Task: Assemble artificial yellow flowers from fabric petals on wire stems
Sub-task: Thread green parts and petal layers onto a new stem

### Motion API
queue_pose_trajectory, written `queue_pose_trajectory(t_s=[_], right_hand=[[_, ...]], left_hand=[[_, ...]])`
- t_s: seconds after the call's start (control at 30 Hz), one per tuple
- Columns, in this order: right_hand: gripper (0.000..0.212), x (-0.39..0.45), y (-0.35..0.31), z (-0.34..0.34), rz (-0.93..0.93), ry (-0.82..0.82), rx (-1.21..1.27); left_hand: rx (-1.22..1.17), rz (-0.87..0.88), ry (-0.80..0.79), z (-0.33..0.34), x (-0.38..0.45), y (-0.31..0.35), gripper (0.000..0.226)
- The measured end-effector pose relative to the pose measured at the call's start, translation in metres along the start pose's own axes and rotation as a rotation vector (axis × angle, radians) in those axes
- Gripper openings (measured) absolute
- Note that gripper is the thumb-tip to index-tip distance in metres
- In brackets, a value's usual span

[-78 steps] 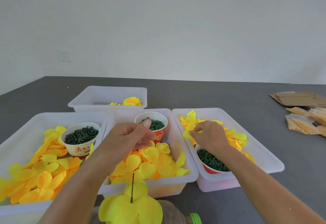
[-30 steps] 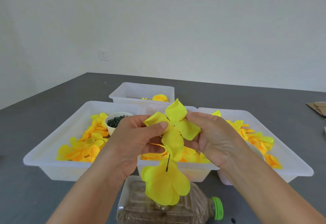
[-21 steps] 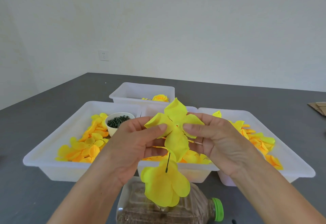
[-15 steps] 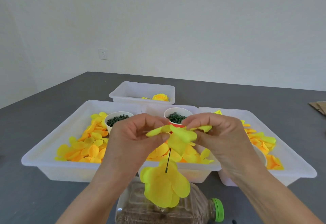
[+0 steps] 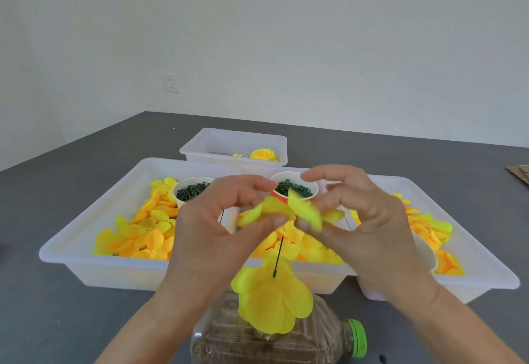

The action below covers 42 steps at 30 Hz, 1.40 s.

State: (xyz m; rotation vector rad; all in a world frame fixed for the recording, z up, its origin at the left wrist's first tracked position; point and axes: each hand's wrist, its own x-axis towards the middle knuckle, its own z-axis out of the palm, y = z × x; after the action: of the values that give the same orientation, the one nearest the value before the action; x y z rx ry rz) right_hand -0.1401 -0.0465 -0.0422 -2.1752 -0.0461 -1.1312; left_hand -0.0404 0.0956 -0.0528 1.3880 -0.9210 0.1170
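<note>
Petal piece point(image 5: 289, 210): held between both hands, above the wire stem point(image 5: 278, 255).
Left hand point(image 5: 220, 220): pinches its left edge.
Right hand point(image 5: 363, 217): pinches its right edge.
Bins: four.
Cups of green bits: two in plain view.

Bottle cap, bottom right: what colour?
Green; the bottle cap shows only in the head view, on the bottle lying on its side.

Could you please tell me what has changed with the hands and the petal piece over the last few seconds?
Both hands left the trays; the left hand and right hand now pinch a yellow petal piece, tipped from upright to flat and lowered over the wire stem. The bottle and trays stayed put.
</note>
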Motion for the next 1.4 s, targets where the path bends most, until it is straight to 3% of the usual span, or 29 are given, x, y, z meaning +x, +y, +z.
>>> queue_pose_trajectory(t_s=[0.13,0.23,0.4,0.57,0.7,0.97,1.1,1.27,1.4], right_hand=[[0.026,0.016,-0.011,-0.008,0.38,-0.109,0.421],[0.019,0.029,-0.014,-0.009,0.576,-0.214,0.68],[0.024,0.036,-0.011,-0.009,0.788,-0.438,0.721],[0.035,0.032,-0.005,-0.002,0.926,-0.492,0.674],[0.033,0.025,0.002,0.0,0.984,-0.525,0.665],[0.026,0.018,0.01,0.004,1.002,-0.533,0.633],[0.016,0.019,0.01,0.007,1.013,-0.538,0.622],[0.021,0.022,0.009,0.007,1.046,-0.56,0.589],[0.025,0.023,0.009,0.007,1.036,-0.591,0.577]], left_hand=[[-0.25,-0.235,-0.064,-0.001,0.015,0.019,0.025],[-0.38,-0.366,-0.095,0.0,0.025,0.024,0.028],[-0.403,-0.589,-0.178,-0.004,0.02,0.018,0.032],[-0.4,-0.662,-0.25,-0.007,0.015,0.014,0.006],[-0.363,-0.72,-0.263,-0.006,0.008,0.006,0.019],[-0.402,-0.789,-0.246,-0.005,0.002,-0.003,0.024],[-0.405,-0.789,-0.234,-0.007,0.002,-0.006,0.021],[-0.416,-0.809,-0.206,-0.006,0.0,-0.009,0.009],[-0.404,-0.803,-0.22,-0.003,-0.002,-0.009,0.03]])
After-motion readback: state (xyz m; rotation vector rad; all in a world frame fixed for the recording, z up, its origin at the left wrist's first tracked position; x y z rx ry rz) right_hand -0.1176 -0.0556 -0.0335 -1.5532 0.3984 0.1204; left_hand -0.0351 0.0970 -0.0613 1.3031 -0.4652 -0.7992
